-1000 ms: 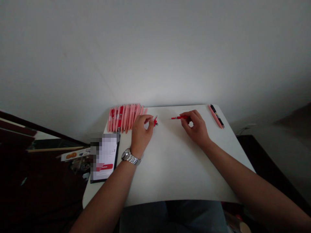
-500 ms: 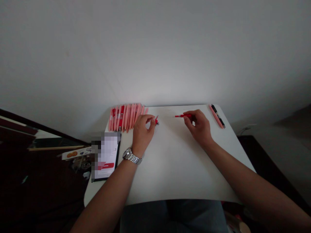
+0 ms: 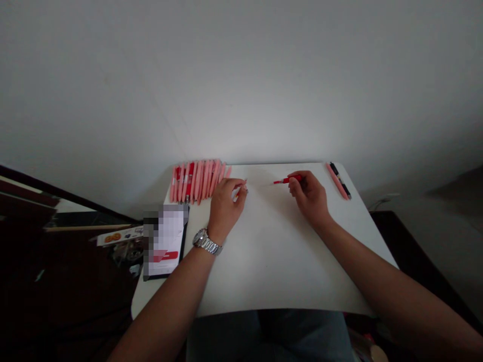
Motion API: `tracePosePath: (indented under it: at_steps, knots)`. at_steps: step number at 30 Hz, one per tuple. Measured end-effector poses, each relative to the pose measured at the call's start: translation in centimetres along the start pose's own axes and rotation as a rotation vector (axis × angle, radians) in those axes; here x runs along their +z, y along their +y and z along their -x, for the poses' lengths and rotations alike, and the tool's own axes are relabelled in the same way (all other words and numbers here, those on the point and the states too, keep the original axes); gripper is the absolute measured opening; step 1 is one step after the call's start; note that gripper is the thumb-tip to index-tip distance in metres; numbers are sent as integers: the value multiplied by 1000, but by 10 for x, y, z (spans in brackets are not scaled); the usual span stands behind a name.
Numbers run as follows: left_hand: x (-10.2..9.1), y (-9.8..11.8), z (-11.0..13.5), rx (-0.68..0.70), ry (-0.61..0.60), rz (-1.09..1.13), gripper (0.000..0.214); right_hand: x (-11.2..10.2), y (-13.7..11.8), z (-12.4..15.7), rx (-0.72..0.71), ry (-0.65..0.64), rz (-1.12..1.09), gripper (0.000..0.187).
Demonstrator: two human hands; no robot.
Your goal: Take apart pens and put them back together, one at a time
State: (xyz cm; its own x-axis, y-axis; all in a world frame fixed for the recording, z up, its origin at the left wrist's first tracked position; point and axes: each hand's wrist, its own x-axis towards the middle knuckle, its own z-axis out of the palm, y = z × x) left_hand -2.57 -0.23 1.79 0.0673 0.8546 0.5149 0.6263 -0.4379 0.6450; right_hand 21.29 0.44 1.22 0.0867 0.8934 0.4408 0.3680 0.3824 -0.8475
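Note:
My right hand (image 3: pixel 309 196) pinches a red pen part (image 3: pixel 284 180) between thumb and fingers. A thin tip points left from it, above the white table. Opposite, my left hand (image 3: pixel 227 203) has its thumb and index finger curled toward each other, with something small at the fingertips. That piece is too small to name and partly covered by the fingers. A silver watch is on the left wrist. Just beyond the left hand lies a row of several pink and red pens (image 3: pixel 196 181).
A phone or tablet (image 3: pixel 166 255) with a lit screen rests on the table's left side. At the far right lie a pink pen (image 3: pixel 337 180) and a black pen (image 3: pixel 340 179), side by side. The white table (image 3: pixel 271 271) meets a plain wall (image 3: pixel 245 85) at the back.
The left hand has moved slightly right, and the red and silver piece at its fingertips shows less. My right hand still holds the red part, now tilted a little more.

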Motion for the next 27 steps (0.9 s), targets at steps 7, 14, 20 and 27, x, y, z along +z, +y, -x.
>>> tracePosePath:
  at_steps: [7, 14, 20, 27]
  knots:
    - [3, 1, 1, 4, -3, 161, 20, 6, 7, -2, 124, -35, -408, 26]
    - [6, 3, 2, -33, -66, 328, 22, 8, 7, 1, 233, -131, -585, 23]
    - [4, 7, -1, -124, -49, 546, 28, 6, 1, 4, 225, -285, -541, 23]
    - [3, 13, -3, -190, -54, 684, 28, 1, -7, 8, 103, -458, -218, 28]
